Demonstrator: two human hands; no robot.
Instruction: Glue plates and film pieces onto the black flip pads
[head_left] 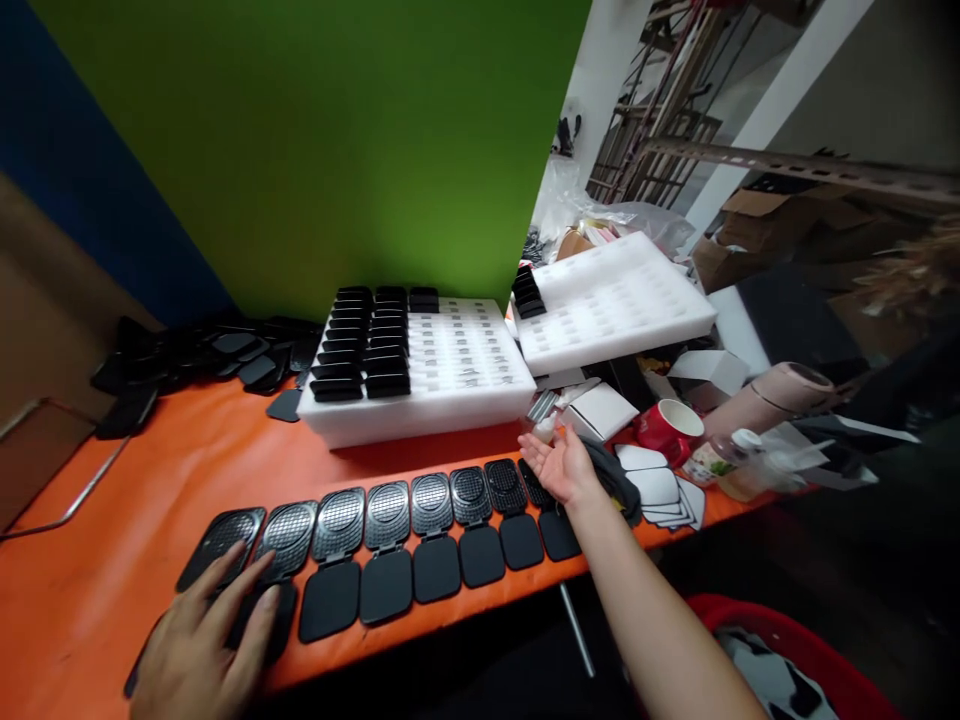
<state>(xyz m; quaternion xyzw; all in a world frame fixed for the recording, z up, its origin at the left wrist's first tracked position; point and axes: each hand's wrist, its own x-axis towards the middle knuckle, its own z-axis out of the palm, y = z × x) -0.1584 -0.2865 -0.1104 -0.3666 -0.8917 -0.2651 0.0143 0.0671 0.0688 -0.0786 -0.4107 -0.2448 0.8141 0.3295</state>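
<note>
My left hand (210, 640) is open, fingers spread over the near-left end of two rows of black plates. Flat square plates (386, 587) form the near row. The far row has plates with a grid and ring pattern (388, 513), several joined to the flat ones by small hinges. My right hand (559, 468) is turned palm up at the right end of the rows, its fingers apart. Between its thumb and fingertips shows a small white bottle (545, 429) with an orange bit; whether they touch it I cannot tell. The right forearm hides some plates.
A white foam block (420, 425) holds black pieces in its slots; another foam tray (622, 300) leans behind. Loose black plates (259, 370) are heaped at left. A red mug (670, 430), a pink flask (772, 405), white cards (656, 490) and a white box (600, 410) crowd the right.
</note>
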